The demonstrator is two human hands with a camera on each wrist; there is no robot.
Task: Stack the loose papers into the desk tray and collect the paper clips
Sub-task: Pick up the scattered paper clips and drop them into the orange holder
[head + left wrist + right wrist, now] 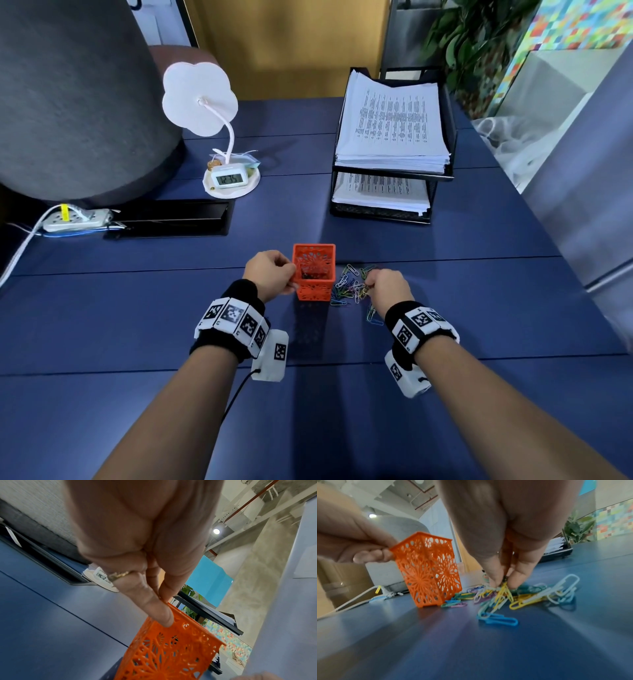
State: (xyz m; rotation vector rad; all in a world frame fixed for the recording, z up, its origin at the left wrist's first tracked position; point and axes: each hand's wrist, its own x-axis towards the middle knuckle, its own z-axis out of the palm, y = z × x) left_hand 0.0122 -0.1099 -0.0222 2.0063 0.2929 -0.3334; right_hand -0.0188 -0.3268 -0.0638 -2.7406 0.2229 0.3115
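An orange openwork basket (314,274) (171,653) (428,572) stands on the blue desk. My left hand (272,272) (164,609) pinches its left rim between thumb and fingers. To the right of the basket lies a heap of coloured paper clips (352,286) (522,596). My right hand (387,286) (503,580) reaches down into the heap and pinches a few yellow clips between its fingertips. At the back right the black two-tier desk tray (442,178) holds stacked printed papers (394,126) on both levels.
A flower-shaped white lamp (200,99) with a small clock (228,178) stands at the back left. A power strip (77,219), a black cable slot (171,217) and a grey rounded partition (75,96) lie further left. A blue clip (498,619) lies apart, nearer me.
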